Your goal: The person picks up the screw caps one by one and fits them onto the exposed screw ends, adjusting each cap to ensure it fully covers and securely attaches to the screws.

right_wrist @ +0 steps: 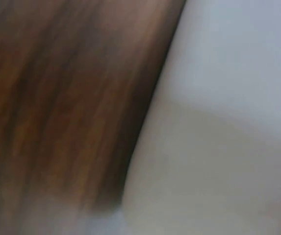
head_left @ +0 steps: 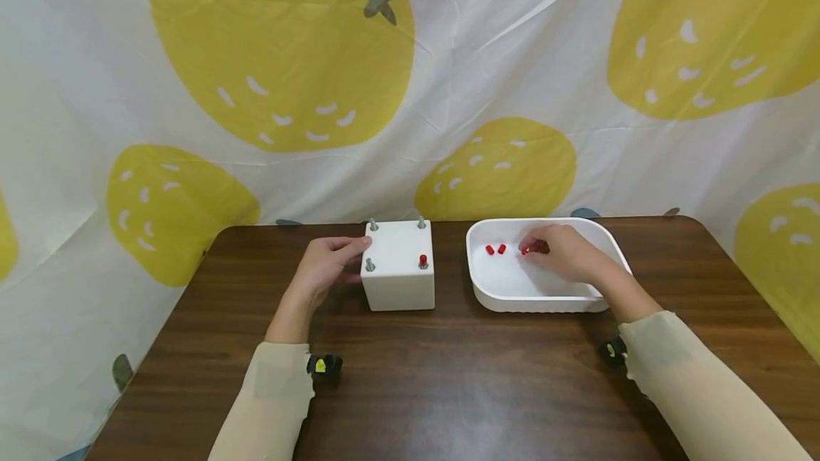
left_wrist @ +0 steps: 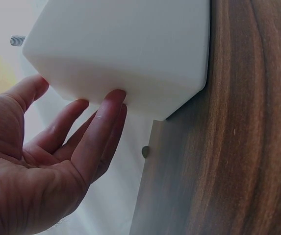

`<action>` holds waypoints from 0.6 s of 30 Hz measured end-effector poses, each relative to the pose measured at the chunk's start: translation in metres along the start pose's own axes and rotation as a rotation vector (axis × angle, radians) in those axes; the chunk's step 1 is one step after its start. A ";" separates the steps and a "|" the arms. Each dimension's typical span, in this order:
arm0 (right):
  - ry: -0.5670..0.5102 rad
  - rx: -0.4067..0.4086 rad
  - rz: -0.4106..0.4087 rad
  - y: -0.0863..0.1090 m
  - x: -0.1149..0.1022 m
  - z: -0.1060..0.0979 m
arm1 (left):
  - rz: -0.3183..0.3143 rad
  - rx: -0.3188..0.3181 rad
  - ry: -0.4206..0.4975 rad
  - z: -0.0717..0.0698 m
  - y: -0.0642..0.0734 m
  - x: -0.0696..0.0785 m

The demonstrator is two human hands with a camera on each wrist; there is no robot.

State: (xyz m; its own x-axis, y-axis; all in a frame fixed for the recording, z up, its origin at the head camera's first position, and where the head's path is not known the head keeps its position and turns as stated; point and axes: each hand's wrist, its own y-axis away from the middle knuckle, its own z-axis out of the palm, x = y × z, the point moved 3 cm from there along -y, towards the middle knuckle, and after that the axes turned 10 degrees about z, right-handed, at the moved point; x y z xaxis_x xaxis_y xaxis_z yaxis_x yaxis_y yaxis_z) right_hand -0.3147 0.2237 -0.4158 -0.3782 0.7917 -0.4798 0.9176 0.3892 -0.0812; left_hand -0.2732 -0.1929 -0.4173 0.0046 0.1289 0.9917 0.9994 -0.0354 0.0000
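A white block [head_left: 398,292] stands on the table with metal bolts upright at its top corners. The near-right bolt wears a small red cap [head_left: 423,260]; the other three are bare. My left hand [head_left: 325,265] rests against the block's left side, fingertips touching that face and thumb at the top edge. In the left wrist view the fingers of that hand [left_wrist: 57,152] lie only slightly bent against the white wall. Inside a white tray [head_left: 544,304], my right hand [head_left: 564,251] pinches a red cap [head_left: 524,252] at its fingertips. Two loose red caps [head_left: 496,250] lie left of it.
The tray stands right of the block on a dark wooden table [head_left: 448,383]. Behind the table's far edge hangs a white cloth [head_left: 359,183] with yellow fruit prints. The right wrist view is filled by the tray's wall [right_wrist: 218,147] and blurred table surface.
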 end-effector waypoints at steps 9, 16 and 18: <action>-0.104 0.008 0.029 0.001 -0.017 -0.010 | -0.002 0.004 0.002 0.000 0.000 0.001; -0.216 0.047 0.043 0.001 -0.034 -0.016 | 0.000 0.002 -0.009 0.000 0.001 0.001; -0.238 0.055 0.053 0.000 -0.038 -0.016 | 0.000 0.002 -0.011 0.000 0.000 0.001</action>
State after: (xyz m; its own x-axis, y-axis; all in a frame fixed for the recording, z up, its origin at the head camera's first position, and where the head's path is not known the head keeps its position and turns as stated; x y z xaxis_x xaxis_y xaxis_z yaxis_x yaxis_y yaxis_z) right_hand -0.3022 0.2007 -0.3838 -0.2957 0.6748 -0.6761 0.9431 0.3187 -0.0944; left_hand -0.2728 -0.1927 -0.4161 0.0048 0.1396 0.9902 0.9994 -0.0334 -0.0001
